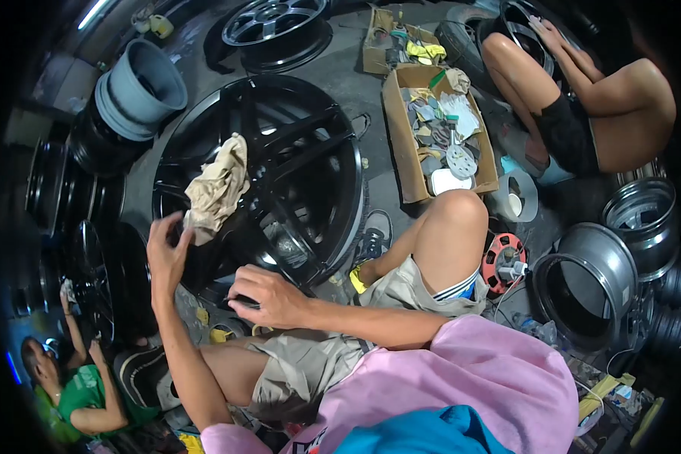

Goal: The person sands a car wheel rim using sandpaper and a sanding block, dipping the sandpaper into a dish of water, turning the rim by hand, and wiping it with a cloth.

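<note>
A large glossy black wheel rim point(295, 163) with wide spokes lies face up in front of me. A crumpled beige cloth point(218, 189) rests over its left spokes. At the cloth's lower end is my left hand point(168, 250), thumb and fingers apart, fingertips at the cloth's edge. My right hand point(268, 296) is at the rim's near edge with its fingers curled in; what they hold, if anything, is hidden.
A cardboard box point(402, 163) of sanding scraps stands right of the wheel. Another person's bare legs point(518, 76) are at upper right, a person in green point(91, 397) at lower left. Grey rims point(132, 91), a silver rim point(586, 287) and a red cable reel point(505, 261) stand around.
</note>
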`<state>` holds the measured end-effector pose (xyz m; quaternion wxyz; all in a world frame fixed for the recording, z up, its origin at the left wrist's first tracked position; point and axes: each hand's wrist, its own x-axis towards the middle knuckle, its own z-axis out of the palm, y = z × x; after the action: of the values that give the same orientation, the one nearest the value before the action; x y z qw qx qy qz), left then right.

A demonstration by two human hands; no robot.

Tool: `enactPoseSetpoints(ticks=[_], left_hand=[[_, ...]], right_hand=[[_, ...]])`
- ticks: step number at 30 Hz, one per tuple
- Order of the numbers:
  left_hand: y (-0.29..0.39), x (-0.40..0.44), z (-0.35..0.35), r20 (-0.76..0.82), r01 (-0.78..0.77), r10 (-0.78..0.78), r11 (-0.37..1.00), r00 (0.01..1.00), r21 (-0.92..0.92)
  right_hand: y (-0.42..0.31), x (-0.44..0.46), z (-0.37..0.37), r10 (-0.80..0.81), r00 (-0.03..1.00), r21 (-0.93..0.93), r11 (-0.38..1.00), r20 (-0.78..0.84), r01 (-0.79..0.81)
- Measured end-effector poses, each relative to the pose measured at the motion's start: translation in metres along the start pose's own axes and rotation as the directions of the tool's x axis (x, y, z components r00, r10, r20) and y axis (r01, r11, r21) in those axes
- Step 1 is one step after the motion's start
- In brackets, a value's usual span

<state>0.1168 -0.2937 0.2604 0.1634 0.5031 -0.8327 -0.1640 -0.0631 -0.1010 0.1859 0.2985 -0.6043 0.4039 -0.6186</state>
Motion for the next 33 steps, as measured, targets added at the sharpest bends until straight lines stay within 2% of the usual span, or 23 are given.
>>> enactPoseSetpoints(ticks=[2, 3, 4, 6, 8, 10, 12, 14, 15, 16, 18, 22, 25, 26, 28, 29, 33], left_hand=[[0.003, -0.023, -0.012, 0.028, 0.044, -0.047, 0.994, 0.999, 0.1], [0.016, -0.033, -0.013, 0.073, 0.119, -0.12, 0.993, 0.99, 0.024], [0.015, -0.042, -0.012, 0.166, 0.15, -0.157, 0.987, 0.974, 0.053], [0.012, -0.058, 0.001, 0.205, 0.066, -0.099, 0.984, 0.974, 0.163], [0.014, -0.061, 0.006, 0.213, 0.095, -0.142, 0.972, 0.967, 0.215], [0.007, -0.062, 0.013, 0.135, 0.148, -0.202, 0.932, 0.97, 0.332], [-0.008, -0.053, 0.016, 0.135, 0.158, -0.213, 0.93, 0.968, 0.332], [-0.018, -0.035, 0.019, 0.258, 0.142, -0.272, 0.892, 0.927, 0.429], [-0.009, -0.022, 0.019, 0.312, 0.181, -0.361, 0.857, 0.879, 0.483], [-0.004, -0.015, 0.02, 0.312, 0.178, -0.359, 0.857, 0.88, 0.484], [0.006, -0.005, 0.023, 0.385, 0.108, -0.24, 0.936, 0.891, 0.334], [0.026, 0.005, 0.028, 0.354, 0.071, -0.161, 0.964, 0.921, 0.255], [0.028, 0.006, 0.023, 0.274, 0.184, -0.208, 0.976, 0.939, 0.113], [0.025, 0.003, 0.02, 0.205, 0.149, -0.167, 0.984, 0.964, 0.101], [0.018, -0.003, 0.006, 0.212, 0.183, -0.239, 0.951, 0.948, 0.251], [0.021, -0.014, 0.006, 0.115, 0.077, -0.093, 0.988, 0.989, 0.135], [0.041, -0.053, -0.007, 0.075, 0.045, -0.051, 0.996, 0.996, 0.083]], right_hand=[[0.003, -0.001, 0.001, 0.016, 1.0, 0.037, 0.999, -0.013, -0.015], [0.003, -0.001, 0.001, 0.025, 0.999, 0.05, 0.998, -0.025, -0.024], [0.004, -0.001, 0.001, 0.033, 0.999, 0.061, 0.998, -0.037, -0.031], [0.004, 0.0, 0.001, 0.035, 0.996, 0.081, 0.996, -0.081, -0.028], [0.006, 0.0, 0.001, 0.055, 0.994, 0.14, 0.989, -0.09, -0.042], [0.006, -0.001, 0.0, 0.077, 0.993, 0.156, 0.986, -0.086, -0.063], [0.008, -0.002, 0.0, 0.073, 0.994, 0.176, 0.983, -0.083, -0.058], [0.008, -0.002, 0.001, 0.058, 0.993, 0.193, 0.98, -0.104, -0.037], [0.01, -0.002, 0.001, 0.054, 0.995, 0.194, 0.98, -0.088, -0.036], [0.011, -0.003, 0.001, 0.05, 0.996, 0.192, 0.981, -0.073, -0.035], [0.01, -0.005, 0.0, 0.048, 0.997, 0.176, 0.984, -0.061, -0.037], [0.011, -0.007, 0.003, 0.034, 0.999, 0.154, 0.988, -0.032, -0.029], [0.014, -0.007, 0.005, -0.002, 0.998, 0.125, 0.992, -0.059, 0.009], [0.014, -0.008, 0.005, -0.004, 0.998, 0.135, 0.991, -0.056, 0.012], [0.017, -0.008, 0.006, -0.01, 0.999, 0.093, 0.996, -0.035, 0.013], [0.018, -0.008, 0.007, -0.01, 0.999, 0.086, 0.996, -0.041, 0.013], [0.017, -0.007, 0.008, 0.019, 0.996, 0.117, 0.993, -0.089, -0.009]])
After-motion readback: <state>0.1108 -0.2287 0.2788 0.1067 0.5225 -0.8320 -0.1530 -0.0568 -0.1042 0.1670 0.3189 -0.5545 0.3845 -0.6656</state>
